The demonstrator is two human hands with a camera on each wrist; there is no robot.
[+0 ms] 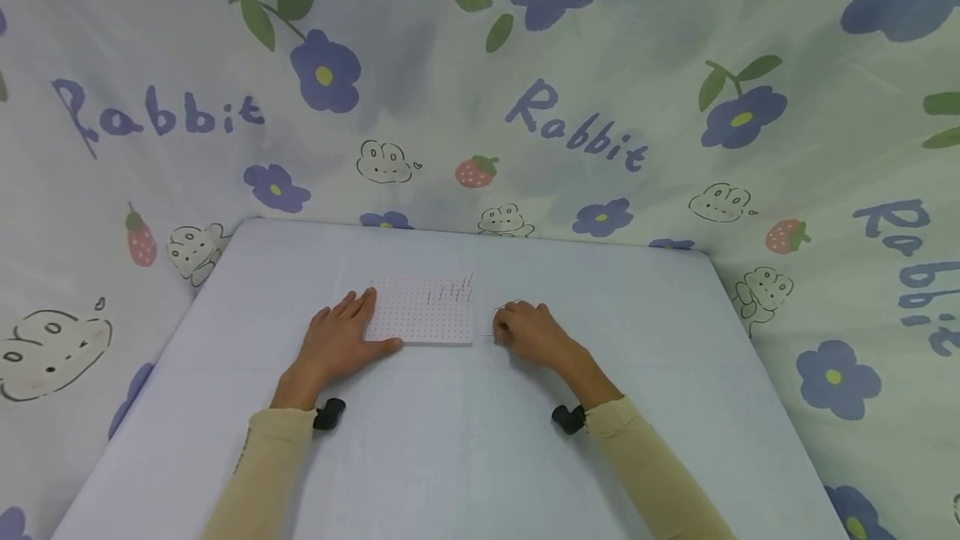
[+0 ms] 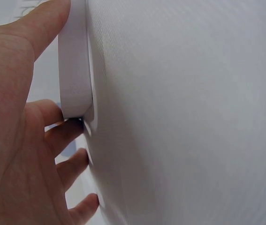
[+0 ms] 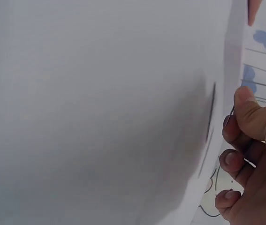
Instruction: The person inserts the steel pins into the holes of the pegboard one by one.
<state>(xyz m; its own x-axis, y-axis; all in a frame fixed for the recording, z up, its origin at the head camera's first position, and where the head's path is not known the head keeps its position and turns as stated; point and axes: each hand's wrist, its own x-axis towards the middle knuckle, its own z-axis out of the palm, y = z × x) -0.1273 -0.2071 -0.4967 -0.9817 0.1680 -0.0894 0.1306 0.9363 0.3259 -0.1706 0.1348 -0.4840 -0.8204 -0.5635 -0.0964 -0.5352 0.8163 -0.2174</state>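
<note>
A white pegboard (image 1: 420, 315) with a grid of small holes lies on the table. Several thin dark pins (image 1: 452, 291) stand upright in its far right part. My left hand (image 1: 341, 336) rests at the board's left end with fingers spread, the thumb along the near edge; in the left wrist view the thumb touches the board's side (image 2: 75, 61). Just right of the board, my right hand (image 1: 531, 333) pinches a thin pin (image 3: 231, 115) between thumb and forefinger. Beside its fingertips, a loose dark pin (image 3: 211, 112) and a fainter one (image 3: 205, 154) lie on the cloth.
White cloth covers the table (image 1: 450, 440), whose far edge meets a curtain (image 1: 420, 107) printed with flowers and rabbits. Each wrist carries a small black camera, one on the left (image 1: 330, 414) and one on the right (image 1: 568, 419).
</note>
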